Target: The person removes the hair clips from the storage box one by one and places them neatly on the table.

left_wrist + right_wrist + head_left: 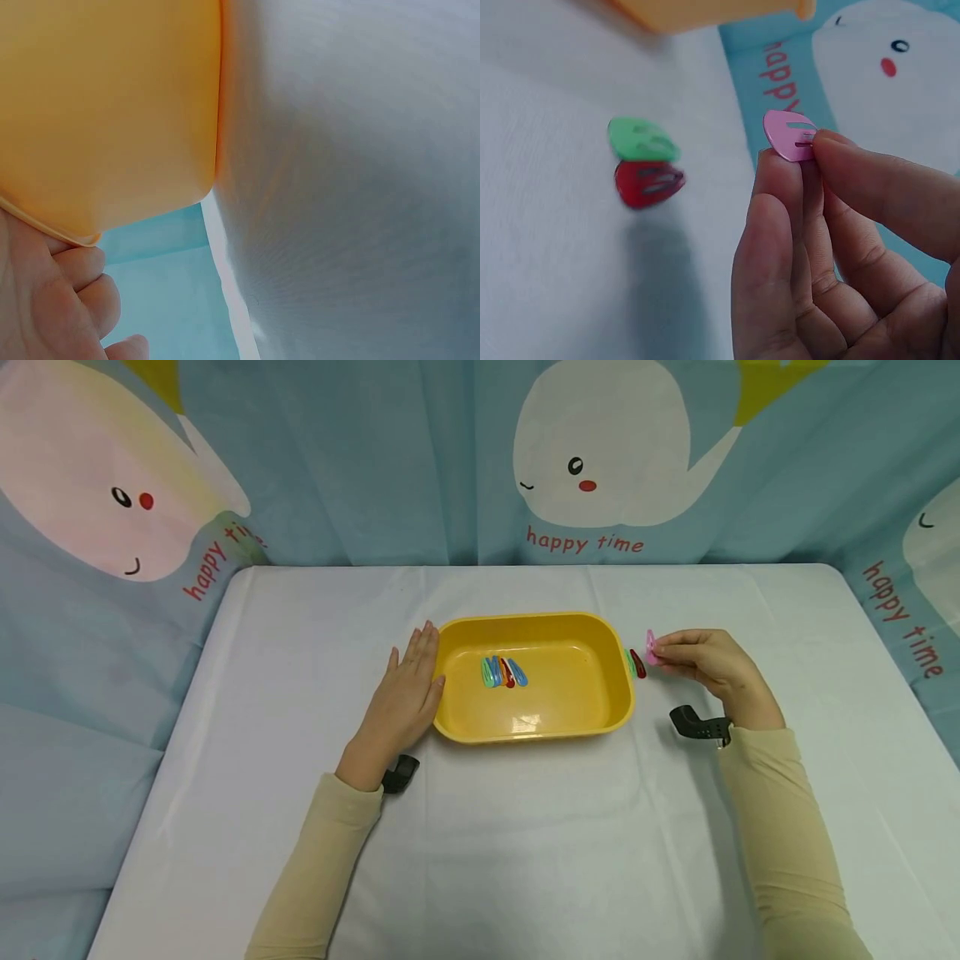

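A pink snap hair clip (784, 133) is pinched between the thumb and fingers of my right hand (708, 664), raised above the table just right of the yellow tray (525, 718). Below it on the cloth, a green clip (639, 139) and a dark red clip (646, 185) lie side by side, close to the tray's right end. Straight fingers of my left hand (405, 697) rest along the tray's left rim. Inside the tray, several clips (504, 672) in green, blue, red and other colours lie in a row, left of its middle.
A white cloth covers the table (540, 843). Behind it hangs a blue curtain (390, 460) printed with whales. Black wrist cameras (699, 723) are strapped on both arms, low beside the tray.
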`<state>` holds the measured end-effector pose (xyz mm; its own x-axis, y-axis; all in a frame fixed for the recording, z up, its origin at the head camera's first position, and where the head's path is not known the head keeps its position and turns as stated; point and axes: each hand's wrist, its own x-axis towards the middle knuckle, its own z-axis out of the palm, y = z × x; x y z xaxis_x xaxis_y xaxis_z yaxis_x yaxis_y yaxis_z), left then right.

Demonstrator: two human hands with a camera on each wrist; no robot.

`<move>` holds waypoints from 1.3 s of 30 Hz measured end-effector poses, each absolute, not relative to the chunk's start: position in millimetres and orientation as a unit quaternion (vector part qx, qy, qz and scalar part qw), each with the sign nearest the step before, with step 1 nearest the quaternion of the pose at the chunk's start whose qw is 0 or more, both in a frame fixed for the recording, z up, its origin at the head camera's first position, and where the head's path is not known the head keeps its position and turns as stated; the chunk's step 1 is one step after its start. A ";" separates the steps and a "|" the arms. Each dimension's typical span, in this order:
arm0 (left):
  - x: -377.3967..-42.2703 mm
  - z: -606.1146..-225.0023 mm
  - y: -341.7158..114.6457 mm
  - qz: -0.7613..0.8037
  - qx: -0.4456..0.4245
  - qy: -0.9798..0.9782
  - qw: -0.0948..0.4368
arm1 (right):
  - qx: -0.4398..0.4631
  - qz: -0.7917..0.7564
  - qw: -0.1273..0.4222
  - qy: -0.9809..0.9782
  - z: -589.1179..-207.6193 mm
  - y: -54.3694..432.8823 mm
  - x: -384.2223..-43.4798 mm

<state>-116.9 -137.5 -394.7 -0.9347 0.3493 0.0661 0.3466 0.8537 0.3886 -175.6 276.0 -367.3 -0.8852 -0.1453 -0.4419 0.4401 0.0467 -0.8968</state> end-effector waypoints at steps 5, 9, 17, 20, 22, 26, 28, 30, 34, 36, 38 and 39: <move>-116.9 -395.3 -137.7 0.203 0.181 0.962 0.002 | 0.126 -0.683 0.233 0.680 -373.2 280.0 -179.8; -116.7 -395.7 -137.9 0.204 0.180 0.962 -0.003 | 0.138 -0.670 0.237 0.690 -377.7 281.3 -182.4; -116.5 -395.7 -137.7 0.198 0.181 0.963 -0.002 | 0.126 -0.605 0.226 0.753 -385.7 282.3 -184.6; -116.1 -394.7 -137.4 0.198 0.180 0.963 0.001 | 0.119 -0.580 0.222 0.775 -388.1 281.8 -185.1; -115.9 -394.0 -137.1 0.198 0.179 0.964 0.003 | 0.116 -0.574 0.219 0.780 -388.6 281.3 -185.5; -115.7 -394.2 -137.0 0.199 0.177 0.964 0.003 | 0.104 -0.561 0.212 0.794 -388.6 280.1 -186.1; -115.7 -394.4 -137.0 0.200 0.177 0.964 0.003 | 0.099 -0.548 0.207 0.805 -388.2 279.0 -186.3; -115.8 -394.3 -137.0 0.200 0.178 0.964 0.002 | 0.097 -0.530 0.201 0.818 -388.0 277.5 -186.4; -116.0 -394.3 -137.2 0.200 0.179 0.963 0.001 | 0.098 -0.495 0.193 0.842 -388.2 274.1 -187.1; -116.3 -394.6 -137.2 0.200 0.179 0.963 0.000 | 0.099 -0.477 0.189 0.852 -388.1 272.5 -187.4; -116.3 -394.6 -137.2 0.201 0.179 0.963 0.002 | 0.099 -0.461 0.187 0.862 -387.9 271.4 -187.5; -116.4 -394.7 -137.2 0.201 0.178 0.963 0.002 | 0.099 -0.453 0.186 0.866 -387.8 270.9 -187.5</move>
<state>-116.4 -137.2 -394.7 -0.9363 0.3443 0.0684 0.3429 0.8554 0.3883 -187.5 270.9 -387.8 -0.9112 0.0035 -0.4120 0.3405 0.5692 -0.7484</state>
